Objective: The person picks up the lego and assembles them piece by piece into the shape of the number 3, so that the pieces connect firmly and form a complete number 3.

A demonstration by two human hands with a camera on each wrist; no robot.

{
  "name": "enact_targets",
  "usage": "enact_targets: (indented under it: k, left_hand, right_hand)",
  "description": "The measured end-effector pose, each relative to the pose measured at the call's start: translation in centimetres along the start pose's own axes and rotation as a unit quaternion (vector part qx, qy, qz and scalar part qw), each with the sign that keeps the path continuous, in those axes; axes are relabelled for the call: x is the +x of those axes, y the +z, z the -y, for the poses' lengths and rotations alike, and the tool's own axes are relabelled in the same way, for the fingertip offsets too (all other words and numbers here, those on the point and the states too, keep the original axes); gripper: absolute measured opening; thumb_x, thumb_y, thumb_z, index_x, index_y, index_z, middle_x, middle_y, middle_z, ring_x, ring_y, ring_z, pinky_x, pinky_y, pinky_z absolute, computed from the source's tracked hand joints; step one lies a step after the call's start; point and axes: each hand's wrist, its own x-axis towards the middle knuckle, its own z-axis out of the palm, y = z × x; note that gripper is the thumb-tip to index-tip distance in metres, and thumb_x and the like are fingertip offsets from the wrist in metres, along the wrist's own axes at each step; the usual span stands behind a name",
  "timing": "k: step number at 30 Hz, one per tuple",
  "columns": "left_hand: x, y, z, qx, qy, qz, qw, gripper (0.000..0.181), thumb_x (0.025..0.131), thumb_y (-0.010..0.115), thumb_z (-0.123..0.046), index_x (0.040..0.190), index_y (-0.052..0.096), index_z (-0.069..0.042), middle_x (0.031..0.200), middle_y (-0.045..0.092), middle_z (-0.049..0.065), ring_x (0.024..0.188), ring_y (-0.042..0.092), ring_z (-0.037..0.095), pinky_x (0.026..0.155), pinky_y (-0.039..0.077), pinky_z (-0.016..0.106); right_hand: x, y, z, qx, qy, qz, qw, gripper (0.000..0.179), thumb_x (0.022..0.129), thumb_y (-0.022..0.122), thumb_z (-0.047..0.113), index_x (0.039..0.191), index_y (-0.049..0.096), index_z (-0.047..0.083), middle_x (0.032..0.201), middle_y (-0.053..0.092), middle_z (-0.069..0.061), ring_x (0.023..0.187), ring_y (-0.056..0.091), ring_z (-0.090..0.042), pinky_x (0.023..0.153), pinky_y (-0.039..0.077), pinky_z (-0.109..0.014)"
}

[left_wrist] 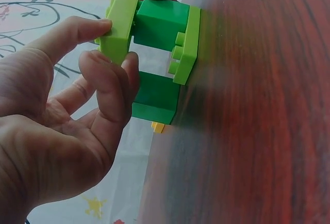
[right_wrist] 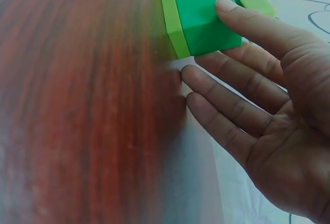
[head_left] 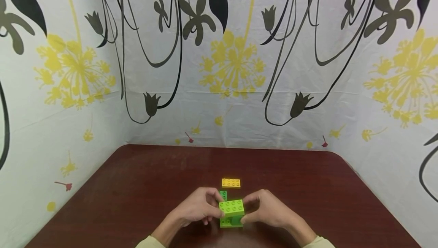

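My left hand [head_left: 200, 207] pinches a light green studded brick [head_left: 231, 205] between thumb and fingers. This brick is slightly tilted and sits over the right end of a small stack. Below it, a dark green block [left_wrist: 162, 24] stands on one end of a light green base brick [left_wrist: 192, 43], whose other studs are bare. A few dark green studs show close under the upper brick in the left wrist view. My right hand [head_left: 272, 210] grips the dark green block, its thumb on the near face and a finger behind; the other fingers extend near the table.
Just behind the stack stands another green brick [head_left: 223, 195], partly hidden by the left hand and upper brick. Farther back on the dark red-brown table [head_left: 164, 164] lies a yellow studded brick [head_left: 230, 183]. A flower-patterned white cloth [head_left: 219, 119] hangs around the table's back and sides.
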Motion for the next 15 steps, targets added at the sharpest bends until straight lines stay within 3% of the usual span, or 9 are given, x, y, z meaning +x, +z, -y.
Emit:
enact_targets:
  k: [7,15]
  left_hand:
    - [0.0,0.0,0.1,-0.003,-0.002,0.001,1.0000,0.020,0.082,0.082,-0.005,0.098,0.070,-0.006,0.071,0.065,0.001,0.049,0.049,0.010,0.046,0.045,0.023]
    - [0.1,-0.1,0.1,-0.005,-0.004,0.005,1.0000,0.019,0.083,0.082,-0.005,0.099,0.070,-0.006,0.071,0.065,0.001,0.050,0.050,0.010,0.046,0.045,0.023]
  right_hand:
    - [-0.3,-0.5,0.6,0.000,-0.012,-0.013,0.9998,0.038,0.086,0.089,0.023,0.121,0.078,0.013,0.108,0.081,-0.002,0.097,0.077,-0.012,0.082,0.060,-0.025]
    - [-0.3,-0.7,1.4,-0.027,-0.023,-0.034,0.9988,0.029,0.089,0.086,0.031,0.116,0.082,0.020,0.106,0.081,0.004,0.098,0.075,-0.010,0.081,0.058,-0.024]
